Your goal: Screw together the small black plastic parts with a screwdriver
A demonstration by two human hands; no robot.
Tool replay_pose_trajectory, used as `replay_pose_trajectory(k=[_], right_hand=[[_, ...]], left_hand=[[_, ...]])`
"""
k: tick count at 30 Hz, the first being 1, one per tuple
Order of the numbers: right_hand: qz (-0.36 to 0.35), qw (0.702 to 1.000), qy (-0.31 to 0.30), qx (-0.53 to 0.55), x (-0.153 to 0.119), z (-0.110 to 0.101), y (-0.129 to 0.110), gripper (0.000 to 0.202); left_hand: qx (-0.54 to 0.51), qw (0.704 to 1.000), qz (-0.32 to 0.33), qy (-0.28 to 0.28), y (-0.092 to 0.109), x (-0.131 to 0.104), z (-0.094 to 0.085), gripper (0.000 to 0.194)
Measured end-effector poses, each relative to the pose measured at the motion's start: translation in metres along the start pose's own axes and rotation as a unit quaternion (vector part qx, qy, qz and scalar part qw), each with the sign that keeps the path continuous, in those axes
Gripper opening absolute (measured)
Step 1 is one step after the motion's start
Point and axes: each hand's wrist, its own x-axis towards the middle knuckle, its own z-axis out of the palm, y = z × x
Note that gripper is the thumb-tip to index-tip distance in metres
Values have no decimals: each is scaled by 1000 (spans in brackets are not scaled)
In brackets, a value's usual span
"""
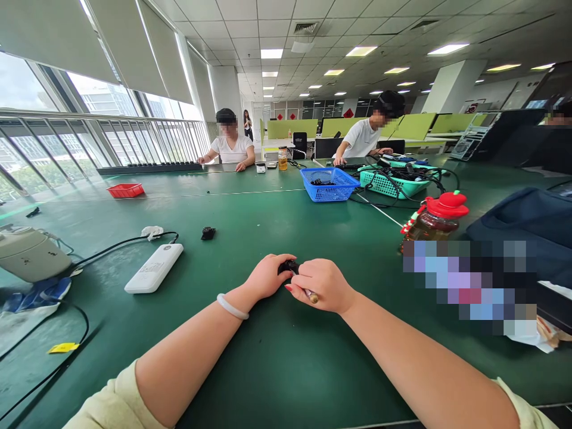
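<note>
Both my hands meet over the green tabletop in the middle of the head view. My left hand (269,275) is closed around a small black part (288,267) and steadies it on the table. Against that part works my right hand (322,285), its fingers wrapped round a slim tool (311,296) with a rounded, gold-coloured end sticking out below the fist. The tool's working tip is hidden by my fingers, so its exact kind cannot be made out. Another small black piece (208,233) lies apart, beyond my left hand.
To the left are a white power bank (154,269) with a black cable and a red tray (126,190). Ahead stand a blue basket (329,192) and a green basket (388,186) of cables. A red-lidded jar (440,217) is at right. Two people sit across the table.
</note>
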Motion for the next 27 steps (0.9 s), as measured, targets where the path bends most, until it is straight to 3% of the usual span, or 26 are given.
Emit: replay_pose_trajectory(k=[12, 18, 23, 27], right_hand=[[48, 999, 12, -4, -4, 1, 7, 45], [183, 980, 46, 69, -9, 2, 14, 45], [357, 919, 95, 137, -13, 8, 26, 50], [516, 822, 105, 217, -17, 15, 39, 56]], left_hand=[[0, 1000, -11, 13, 4, -2, -2, 45], [-2, 1000, -13, 15, -1, 0, 2, 46], [5, 1000, 0, 10, -1, -1, 0, 46], [7, 1000, -5, 2, 2, -2, -2, 45]])
